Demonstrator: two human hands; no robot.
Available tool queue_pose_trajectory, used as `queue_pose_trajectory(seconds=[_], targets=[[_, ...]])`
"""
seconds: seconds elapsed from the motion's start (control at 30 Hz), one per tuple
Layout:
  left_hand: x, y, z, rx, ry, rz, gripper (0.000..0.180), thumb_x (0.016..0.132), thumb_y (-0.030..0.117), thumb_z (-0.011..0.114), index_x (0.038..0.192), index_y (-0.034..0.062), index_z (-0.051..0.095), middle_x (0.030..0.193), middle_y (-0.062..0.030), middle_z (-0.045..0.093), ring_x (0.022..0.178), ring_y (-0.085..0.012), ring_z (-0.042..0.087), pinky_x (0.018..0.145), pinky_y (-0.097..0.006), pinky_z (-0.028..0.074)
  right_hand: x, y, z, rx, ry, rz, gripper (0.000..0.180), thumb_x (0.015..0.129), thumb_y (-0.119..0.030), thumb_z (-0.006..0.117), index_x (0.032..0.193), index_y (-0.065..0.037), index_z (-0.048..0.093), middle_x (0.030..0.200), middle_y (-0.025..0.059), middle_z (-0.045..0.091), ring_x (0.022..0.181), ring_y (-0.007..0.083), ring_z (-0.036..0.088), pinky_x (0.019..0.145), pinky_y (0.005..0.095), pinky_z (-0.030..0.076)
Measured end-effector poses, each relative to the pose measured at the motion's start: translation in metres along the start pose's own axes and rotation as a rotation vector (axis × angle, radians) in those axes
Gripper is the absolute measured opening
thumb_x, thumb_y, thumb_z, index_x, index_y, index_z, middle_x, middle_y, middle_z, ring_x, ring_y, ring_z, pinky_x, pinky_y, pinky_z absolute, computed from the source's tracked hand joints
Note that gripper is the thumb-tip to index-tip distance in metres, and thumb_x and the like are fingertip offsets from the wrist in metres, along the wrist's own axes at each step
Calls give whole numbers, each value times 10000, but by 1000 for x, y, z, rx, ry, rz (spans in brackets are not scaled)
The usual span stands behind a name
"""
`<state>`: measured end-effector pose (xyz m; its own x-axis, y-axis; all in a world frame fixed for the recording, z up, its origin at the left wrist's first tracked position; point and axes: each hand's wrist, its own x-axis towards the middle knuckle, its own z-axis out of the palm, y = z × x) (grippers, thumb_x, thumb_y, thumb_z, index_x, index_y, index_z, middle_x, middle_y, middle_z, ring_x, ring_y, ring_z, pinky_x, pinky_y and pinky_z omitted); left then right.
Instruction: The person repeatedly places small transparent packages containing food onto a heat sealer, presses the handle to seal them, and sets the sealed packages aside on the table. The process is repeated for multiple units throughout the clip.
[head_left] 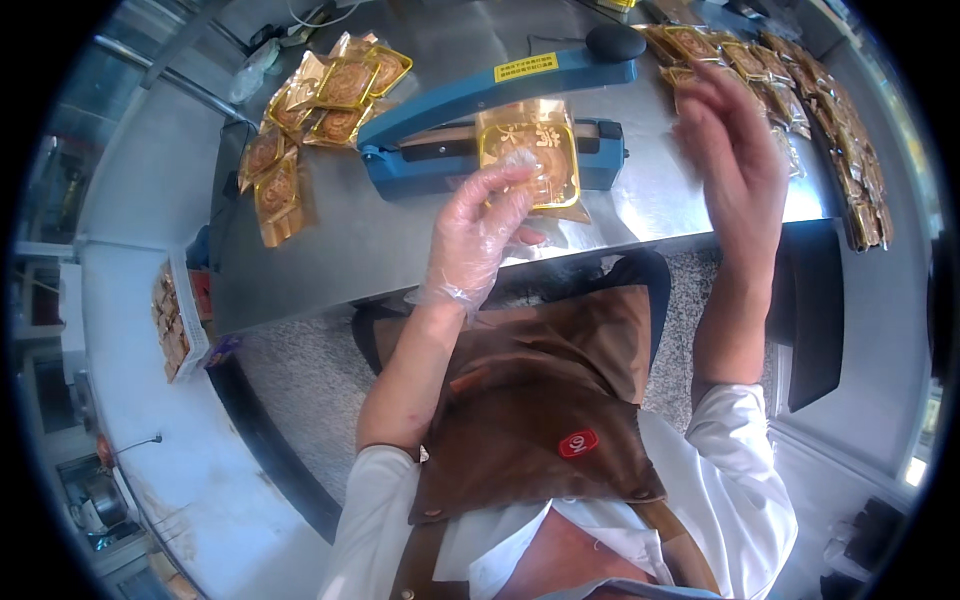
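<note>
A bagged mooncake in a yellow-rimmed tray [556, 172] lies at the blue impulse sealer [405, 172], its far end across the sealing bed. In a clear plastic glove, my left hand [478, 232] pinches the near left side of this package between thumb and fingers. The sealer's arm [460, 100] is raised above the bed and ends in a black knob [615, 43]. To the right of the knob, my bare right hand [738, 150] is up over the table, slightly blurred, fingers loosely stretched and nothing visible in them.
Bagged mooncakes [345, 84] lie heaped at the left of the steel table [350, 260]. More packages [745, 62] stand at the far right, with a long row [845, 140] along the right edge. A white crate [190, 310] holding brown pieces sits beyond the table's left side.
</note>
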<state>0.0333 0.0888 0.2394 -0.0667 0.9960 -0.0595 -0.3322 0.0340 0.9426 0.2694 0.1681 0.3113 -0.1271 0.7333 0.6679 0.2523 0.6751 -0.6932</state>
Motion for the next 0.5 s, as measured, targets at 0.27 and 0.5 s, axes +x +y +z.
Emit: queue_pose_trajectory(seconds=[0.27,0.5], targets=[[-1,-2,1,0,2,36,241,998,87,637,1231,30,654,1231,-120,626,992,-185,680,746,-300,643,47,-3,20,-347,-193,-346,277,1002,-159,660,1266,-98,715,1185,92,686,1045,178,669,831,279,540],[-1,-4,-2,30,-15,49,247,993,84,644,1234,32,651,1263,-120,603,1014,-196,682,754,-296,647,29,19,13,-418,-253,-165,269,990,-181,672,1233,-77,725,1202,87,700,1030,207,693,840,301,546]])
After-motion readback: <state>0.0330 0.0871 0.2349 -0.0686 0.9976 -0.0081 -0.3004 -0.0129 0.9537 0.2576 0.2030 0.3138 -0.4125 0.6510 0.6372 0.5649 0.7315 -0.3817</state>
